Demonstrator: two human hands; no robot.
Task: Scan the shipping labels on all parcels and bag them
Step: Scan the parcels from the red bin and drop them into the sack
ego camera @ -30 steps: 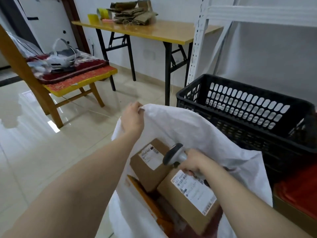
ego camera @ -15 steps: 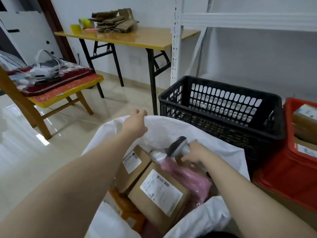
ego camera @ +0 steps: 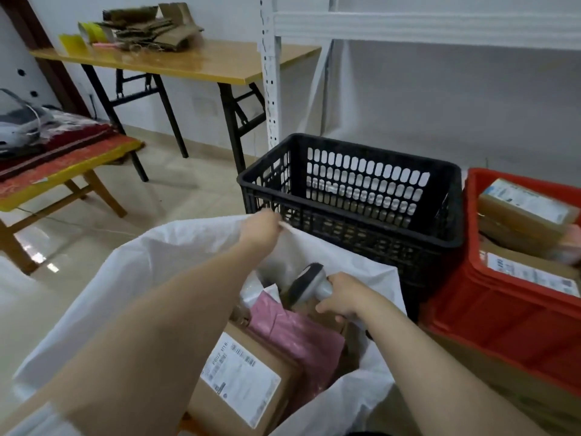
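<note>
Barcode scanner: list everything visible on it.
The barcode scanner is a handheld gun type, light grey plastic with a dark head. The right hand grips its handle, hiding most of it. The head sits tilted inside the mouth of the white sack, just above a pink mailer. Whether they touch is unclear.

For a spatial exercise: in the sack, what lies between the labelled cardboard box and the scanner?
In the head view, a pink mailer lies between the labelled cardboard box and the scanner in the right hand.
</note>
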